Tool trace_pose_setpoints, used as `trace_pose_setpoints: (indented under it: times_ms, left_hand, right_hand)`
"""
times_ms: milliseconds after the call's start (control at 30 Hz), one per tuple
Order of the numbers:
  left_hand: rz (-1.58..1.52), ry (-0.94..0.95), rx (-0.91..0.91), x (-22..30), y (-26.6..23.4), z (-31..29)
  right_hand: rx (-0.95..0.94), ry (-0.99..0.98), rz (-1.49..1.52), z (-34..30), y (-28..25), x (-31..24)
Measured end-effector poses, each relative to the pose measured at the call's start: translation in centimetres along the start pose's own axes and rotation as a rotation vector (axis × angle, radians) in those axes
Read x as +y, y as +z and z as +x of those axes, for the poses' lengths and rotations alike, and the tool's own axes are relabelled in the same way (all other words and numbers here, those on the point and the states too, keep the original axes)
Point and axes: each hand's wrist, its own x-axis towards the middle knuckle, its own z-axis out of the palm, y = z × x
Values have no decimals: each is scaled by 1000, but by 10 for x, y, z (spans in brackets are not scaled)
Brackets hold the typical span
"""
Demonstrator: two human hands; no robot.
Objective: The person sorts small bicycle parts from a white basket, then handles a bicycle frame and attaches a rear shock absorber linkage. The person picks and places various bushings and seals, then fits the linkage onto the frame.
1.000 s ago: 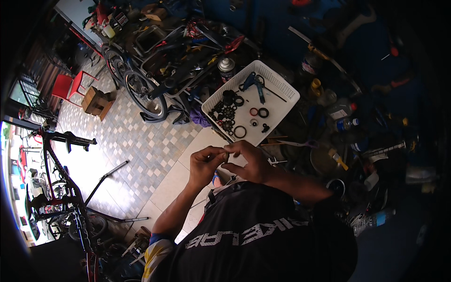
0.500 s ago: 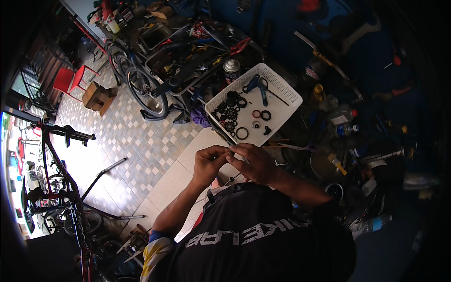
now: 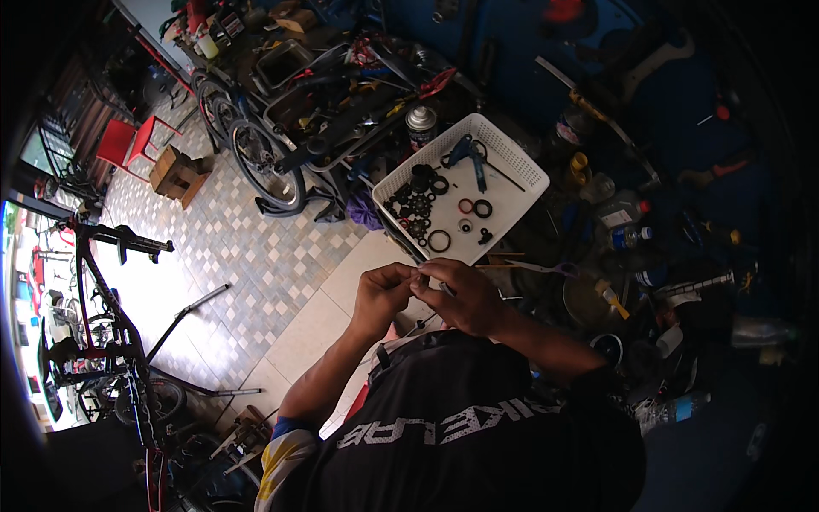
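My left hand and my right hand meet in front of my chest, just below the near edge of a white perforated plastic basket. Fingers of both hands are pinched together at one spot; whatever is between them is too small and covered to name. A slim pale piece shows at my right palm, its kind unclear. Inside the basket lie a blue-handled tool, a large black ring, a thick black ring, a red-edged ring and a cluster of small dark parts.
A spray can stands beside the basket's far left corner. Bicycle wheels and a cluttered bench are beyond it. A bike frame stands at left, a red chair farther back. Bottles and tools crowd the right.
Both hands stay together at nearly the same place, with only a slight shift of the fingers. The basket and its parts have not moved.
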Motion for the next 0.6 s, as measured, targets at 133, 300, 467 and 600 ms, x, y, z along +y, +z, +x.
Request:
trace_pose_setpoints:
  times_ms: [133, 300, 467, 600]
  left_hand:
    - [115, 104, 64, 5, 10, 0]
    - [210, 208, 82, 3, 20, 0]
    - [-8, 47, 44, 9, 5, 0]
    - [140, 97, 87, 11, 9, -1]
  right_hand:
    - [21, 396, 423, -1, 6, -4]
    - [-48, 1070, 1288, -19, 20, 3]
    - [19, 40, 12, 5, 6, 1]
    - [43, 200, 211, 1, 11, 1]
